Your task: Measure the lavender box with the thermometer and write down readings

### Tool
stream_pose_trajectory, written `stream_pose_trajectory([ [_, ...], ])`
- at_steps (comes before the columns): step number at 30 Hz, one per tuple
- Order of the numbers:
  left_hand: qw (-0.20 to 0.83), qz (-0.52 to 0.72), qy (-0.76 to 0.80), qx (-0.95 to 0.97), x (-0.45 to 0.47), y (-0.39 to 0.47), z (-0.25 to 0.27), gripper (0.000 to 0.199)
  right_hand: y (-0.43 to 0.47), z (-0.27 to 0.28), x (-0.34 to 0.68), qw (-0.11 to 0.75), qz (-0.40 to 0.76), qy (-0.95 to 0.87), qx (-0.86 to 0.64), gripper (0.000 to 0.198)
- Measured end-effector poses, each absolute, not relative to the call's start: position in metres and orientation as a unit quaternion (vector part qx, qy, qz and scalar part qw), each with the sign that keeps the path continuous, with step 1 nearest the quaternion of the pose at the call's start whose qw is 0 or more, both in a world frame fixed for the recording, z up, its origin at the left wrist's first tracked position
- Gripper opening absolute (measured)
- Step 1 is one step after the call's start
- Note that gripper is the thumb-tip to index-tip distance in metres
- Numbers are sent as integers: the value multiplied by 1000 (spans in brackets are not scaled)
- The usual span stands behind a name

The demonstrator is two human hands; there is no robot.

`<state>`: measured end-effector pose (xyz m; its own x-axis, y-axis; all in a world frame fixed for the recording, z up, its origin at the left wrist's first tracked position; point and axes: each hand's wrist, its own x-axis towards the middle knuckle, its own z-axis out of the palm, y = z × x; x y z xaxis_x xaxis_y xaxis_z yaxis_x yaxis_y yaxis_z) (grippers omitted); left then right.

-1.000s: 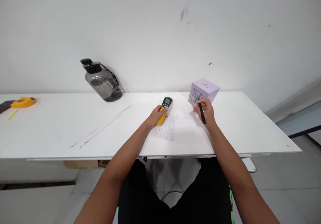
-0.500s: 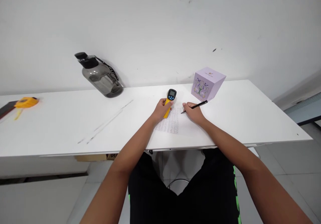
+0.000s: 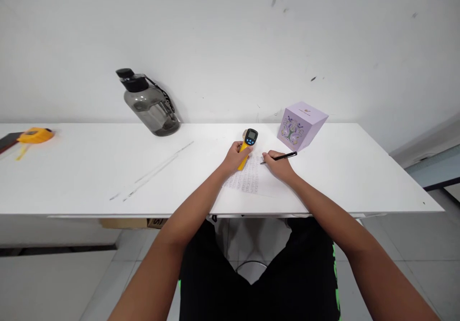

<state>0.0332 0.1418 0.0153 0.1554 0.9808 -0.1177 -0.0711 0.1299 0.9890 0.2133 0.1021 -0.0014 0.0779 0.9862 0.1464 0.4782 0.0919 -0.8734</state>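
My left hand [image 3: 235, 157] is wrapped round the yellow handle of an infrared thermometer [image 3: 250, 137], whose small screen and blue buttons face up. Between the fingers of my right hand [image 3: 278, 164] is a black pen [image 3: 285, 156], its tip down at the paper. Under both hands lies a white sheet of paper [image 3: 266, 187] covered in rows of handwriting on its left part. The writing is too small to read. My left hand and the thermometer cover some of the sheet's upper left.
A lilac patterned box [image 3: 302, 124] stands behind my right hand. A grey water bottle [image 3: 153, 108] with a black cap is at the back left, near the wall. At the far left lies a yellow tape measure [image 3: 38, 135] on the white table [image 3: 82, 167].
The view has shifted and levelled slightly. My left hand has tilted the thermometer a little more to the right. The pen in my right hand lies slightly flatter.
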Motion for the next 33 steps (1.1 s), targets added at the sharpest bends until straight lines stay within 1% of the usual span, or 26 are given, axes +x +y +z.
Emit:
stream_pose_trajectory([
  [4, 589, 450, 473, 476, 34, 140, 20, 32, 102, -2, 213, 412, 312, -612, -598, 39],
  [7, 591, 448, 476, 472, 34, 139, 22, 29, 102, -2, 213, 427, 309, -606, -596, 39],
  [12, 583, 449, 481, 477, 34, 140, 23, 33, 103, -4, 212, 446, 307, -596, -593, 39],
  [16, 582, 443, 483, 481, 34, 141, 21, 29, 104, -4, 212, 455, 315, -593, -585, 39],
  [24, 576, 441, 478, 495, 33, 143, 16, 31, 104, -3, 215, 434, 334, -605, -578, 38],
  [33, 577, 448, 475, 490, 31, 141, 19, 31, 104, -2, 213, 453, 322, -588, -588, 38],
])
